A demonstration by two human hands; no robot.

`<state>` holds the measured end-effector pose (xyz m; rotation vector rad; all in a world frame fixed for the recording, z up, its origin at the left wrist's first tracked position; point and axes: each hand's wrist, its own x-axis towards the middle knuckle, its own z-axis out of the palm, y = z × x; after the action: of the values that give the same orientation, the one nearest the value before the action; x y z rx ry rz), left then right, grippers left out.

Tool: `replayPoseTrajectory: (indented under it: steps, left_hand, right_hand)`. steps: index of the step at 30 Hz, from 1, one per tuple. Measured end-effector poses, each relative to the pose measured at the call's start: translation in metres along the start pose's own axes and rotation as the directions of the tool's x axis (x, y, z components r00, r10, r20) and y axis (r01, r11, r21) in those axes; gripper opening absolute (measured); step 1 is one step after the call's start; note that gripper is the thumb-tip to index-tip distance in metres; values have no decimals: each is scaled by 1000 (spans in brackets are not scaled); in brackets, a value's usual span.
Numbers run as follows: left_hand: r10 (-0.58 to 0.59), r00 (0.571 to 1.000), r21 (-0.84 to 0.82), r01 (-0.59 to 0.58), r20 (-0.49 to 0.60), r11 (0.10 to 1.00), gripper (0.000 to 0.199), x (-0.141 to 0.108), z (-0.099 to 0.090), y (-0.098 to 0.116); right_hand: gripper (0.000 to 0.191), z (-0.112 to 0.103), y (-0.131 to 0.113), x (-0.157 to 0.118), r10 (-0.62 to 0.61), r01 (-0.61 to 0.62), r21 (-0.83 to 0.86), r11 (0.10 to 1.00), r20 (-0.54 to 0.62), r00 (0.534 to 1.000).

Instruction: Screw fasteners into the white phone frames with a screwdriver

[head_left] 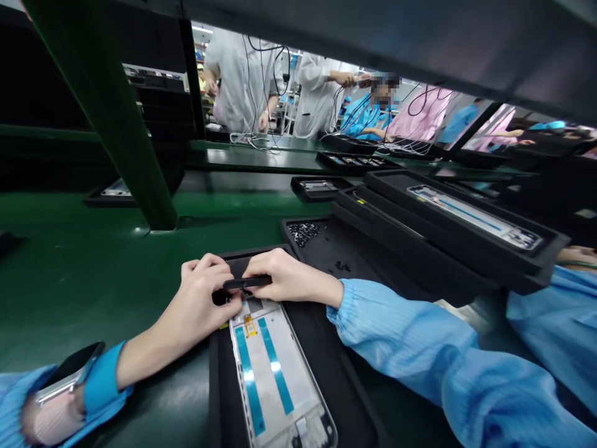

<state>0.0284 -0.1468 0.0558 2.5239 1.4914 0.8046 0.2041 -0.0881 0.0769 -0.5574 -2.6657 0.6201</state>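
The right hand (291, 280) is closed on a black plastic tool (247, 283). The tool's tip meets the left hand (196, 305), also closed with curled fingers (205, 267), just past the top edge of a phone frame (265, 373) lying in a black tray (321, 367). The green bench (93, 298) runs beyond the tray's left edge; a screw tray (345, 249) and stacked trays (466, 218) sit close on the right.

Phone frame (275, 373) in tray (321, 367), screw tray (336, 249) behind, stacked trays (448, 261) right, bench (69, 298) left.
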Motion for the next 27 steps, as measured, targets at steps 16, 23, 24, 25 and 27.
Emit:
replayPoseTrajectory:
  steps: [16,23,24,25,27]
  left_hand:
    - [25,1000,3,-25,-12,1000,10,-1,0,2]
    - [199,980,128,-197,-9,972,13,-2,-6,3]
    - [234,972,146,-232,3,962,13,-2,-7,4]
    - [254,967,151,-253,12,956,14,-2,-9,4]
    - [260,966,137,-260,18,956,17,-2,-11,4]
  right_hand:
    - [10,9,-3,-3,-20,22,28,999,-67,998]
    - [6,7,-7,-5,-32,32,-8,999,-35,999]
    - [8,6,-7,-4,-18,19,22,1000,-39,999]
    - [10,5,-5,-4,5,-3,59,998,-45,999]
    - [9,3,-2,-3,69,-62,128,990,-52,996]
